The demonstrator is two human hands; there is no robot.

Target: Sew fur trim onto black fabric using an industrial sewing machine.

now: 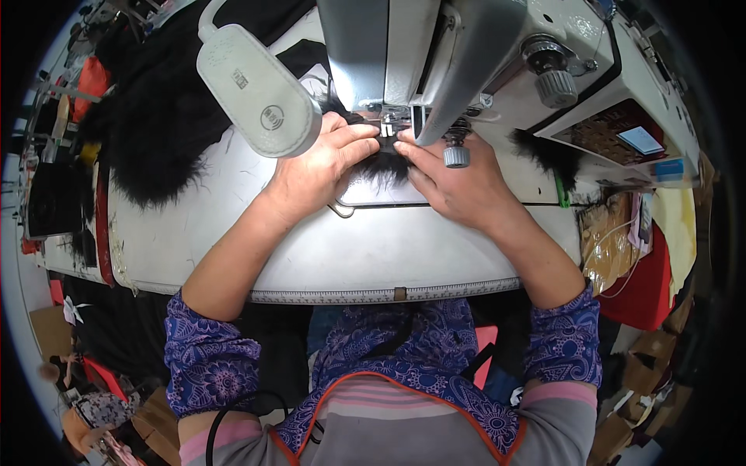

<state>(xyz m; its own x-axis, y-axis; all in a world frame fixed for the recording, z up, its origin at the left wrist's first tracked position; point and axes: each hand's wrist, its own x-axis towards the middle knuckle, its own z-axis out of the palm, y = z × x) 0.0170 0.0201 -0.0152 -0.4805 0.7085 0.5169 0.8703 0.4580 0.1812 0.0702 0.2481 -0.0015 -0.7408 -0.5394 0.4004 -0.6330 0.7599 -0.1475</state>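
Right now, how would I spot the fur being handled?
Start at the white sewing machine, then its presser foot. Just in front, between the left hand and right hand, is the black fur piece; unlike the furry pile leftward and tuft rightward, it has both hands at it.

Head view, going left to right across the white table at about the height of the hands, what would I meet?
Black fur → left hand → presser foot → right hand → fur tuft → lit screen.
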